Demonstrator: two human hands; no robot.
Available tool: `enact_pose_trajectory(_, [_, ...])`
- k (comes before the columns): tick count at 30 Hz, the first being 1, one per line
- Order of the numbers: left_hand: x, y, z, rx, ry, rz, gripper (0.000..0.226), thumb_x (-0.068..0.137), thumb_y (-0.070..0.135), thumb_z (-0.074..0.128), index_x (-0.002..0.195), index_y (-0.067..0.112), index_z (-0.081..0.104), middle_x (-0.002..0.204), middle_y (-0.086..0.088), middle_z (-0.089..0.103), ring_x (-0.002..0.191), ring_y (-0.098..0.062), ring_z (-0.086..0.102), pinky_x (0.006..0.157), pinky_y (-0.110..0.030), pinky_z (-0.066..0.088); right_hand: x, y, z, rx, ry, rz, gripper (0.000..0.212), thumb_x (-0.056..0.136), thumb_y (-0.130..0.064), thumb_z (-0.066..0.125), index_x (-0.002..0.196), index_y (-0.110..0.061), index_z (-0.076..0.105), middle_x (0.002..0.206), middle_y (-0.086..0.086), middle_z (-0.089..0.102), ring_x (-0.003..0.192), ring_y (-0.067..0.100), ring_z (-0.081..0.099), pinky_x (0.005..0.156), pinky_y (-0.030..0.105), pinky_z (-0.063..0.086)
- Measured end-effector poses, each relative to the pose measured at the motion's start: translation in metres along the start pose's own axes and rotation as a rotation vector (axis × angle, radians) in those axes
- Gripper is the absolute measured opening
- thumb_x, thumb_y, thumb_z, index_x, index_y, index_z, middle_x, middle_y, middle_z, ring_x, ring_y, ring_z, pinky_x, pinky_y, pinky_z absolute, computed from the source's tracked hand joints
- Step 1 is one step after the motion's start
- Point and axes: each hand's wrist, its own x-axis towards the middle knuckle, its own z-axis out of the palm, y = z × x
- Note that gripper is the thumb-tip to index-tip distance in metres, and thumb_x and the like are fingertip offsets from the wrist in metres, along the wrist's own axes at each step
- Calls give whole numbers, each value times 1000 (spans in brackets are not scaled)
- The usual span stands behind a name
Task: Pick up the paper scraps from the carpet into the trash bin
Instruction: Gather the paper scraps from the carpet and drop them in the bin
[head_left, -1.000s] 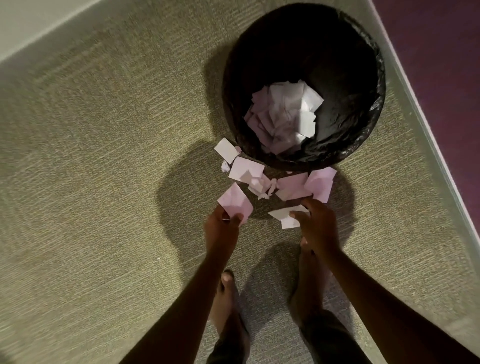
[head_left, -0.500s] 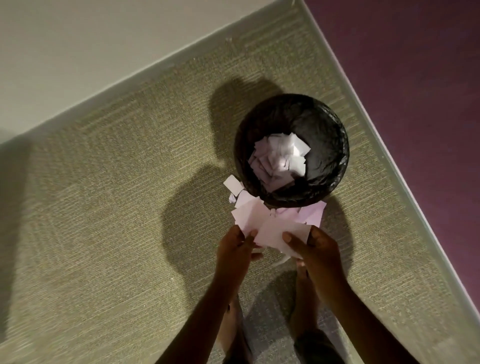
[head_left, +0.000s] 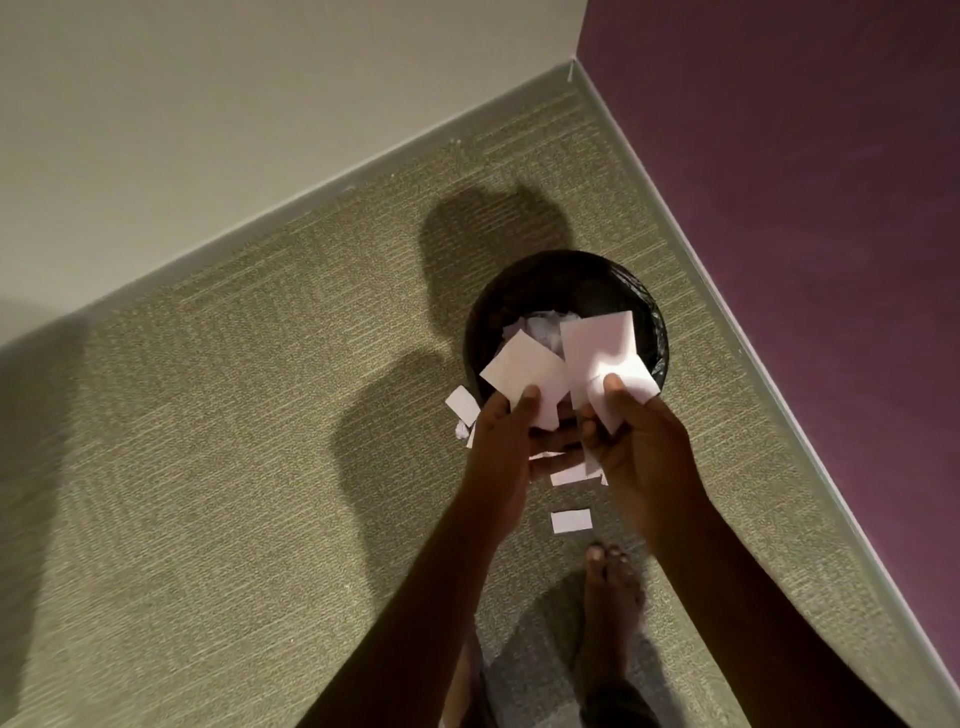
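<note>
Near edge: bare R foot (head_left: 608, 587) flat on the carpet (head_left: 234, 415), toes pointing far. L foot mostly hidden under the L forearm.

Just past the toes: loose scrap (head_left: 571, 521), white rectangle, lying flat on the carpet, touching nothing. A second scrap (head_left: 567, 475) sits a bit farther, between the wrists, partly covered by the hands.

Hands side by side, both raised above the floor, close but can't tell if touching.
- left hand (head_left: 501, 447): thumb on top, fingers under, pinching a single scrap (head_left: 522, 374) that's tilted like a diamond.
- right hand (head_left: 641, 441): thumb on top too, pinching a stack of scraps (head_left: 597, 345), at least 2 sheets fanned out, brightly lit.
- Far ends of both held lots overlap the near rim of the bin in view. Height above it: can't tell.

Trash bin (head_left: 561, 280): round, black liner, standing on the carpet just beyond the hands, near the R wall. Pile of scraps (head_left: 540, 328) visible inside, mostly hidden behind the held paper.

Left of the bin, just beside its base: flat scrap (head_left: 461, 405) and a small crumpled bit (head_left: 461, 430), both on the carpet.

Dark shadows fall on the carpet left of and beyond the bin.

Far: beige wall (head_left: 208, 104) on the L, purple wall (head_left: 805, 208) on the R, meeting at a corner beyond the bin.
</note>
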Motion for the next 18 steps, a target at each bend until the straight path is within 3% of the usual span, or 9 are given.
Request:
enact_pose_trajectory(3, [14,8,9,-55,36,-50,30,116,27,46,136,10,59,112,-19,81,96,-37,82,73,-49,68,16,-2,3,74,45,26,37,104,-11,64,137,4,61,113,21,72,78,16,75,61,23,61])
enact_pose_trajectory(7, [27,14,13,-35,84,-88,29,117,24,42,128,9,63,101,-12,83,86,-28,83,70,-43,68,35,-2,6,149,65,66,27,105,-8,60,130,0,62,98,16,76,75,18,77,61,23,62])
enact_pose_trajectory(10, [34,18,13,-12,88,-96,34,116,27,43,123,7,69,115,-17,82,103,-36,81,79,-44,68,44,0,8,177,76,90,26,105,-8,60,130,-2,61,100,14,72,78,19,74,66,25,65])
enact_pose_trajectory(13, [37,20,11,-15,125,-106,41,115,34,47,135,2,63,129,-23,75,115,-39,76,82,-44,67,49,1,8,171,78,92,10,106,-11,59,110,-3,65,90,9,69,72,19,76,67,28,66])
enact_pose_trajectory(15, [38,18,7,-2,128,-89,44,114,38,49,130,1,66,121,-19,79,110,-35,77,84,-44,66,50,2,9,169,91,96,9,106,-11,59,105,-4,65,89,8,68,73,19,77,68,29,67])
enact_pose_trajectory(18, [35,16,1,-38,138,-27,40,112,37,53,121,1,67,108,-18,75,102,-31,73,96,-50,61,49,2,6,172,78,88,18,106,-10,57,121,-1,61,99,11,68,90,24,73,79,32,66])
